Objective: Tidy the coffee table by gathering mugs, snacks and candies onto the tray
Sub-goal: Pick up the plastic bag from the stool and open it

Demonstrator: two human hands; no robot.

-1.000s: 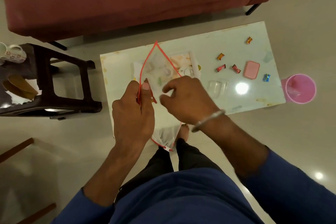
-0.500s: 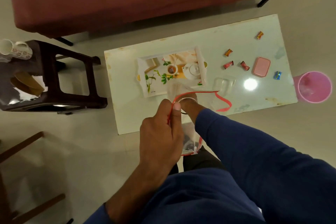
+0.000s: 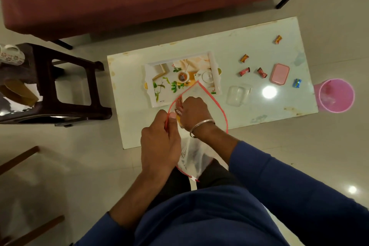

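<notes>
Tray (image 3: 151, 94) sits bare mid-table, five candies (image 3: 244, 58) scattered well right of it. Snack packet (image 3: 178, 110), not visible half a second ago, is now pulled from clear bag (image 3: 192, 158) by closed right hand (image 3: 194, 113); bag rim pinched by left hand (image 3: 159, 142). Tray placement judged next.

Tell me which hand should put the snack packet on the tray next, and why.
The right hand. It already grips the snack packet at the mouth of the clear bag and sits just in front of the tray. The left hand is pinching the bag's red rim and should likely keep holding it.
</notes>
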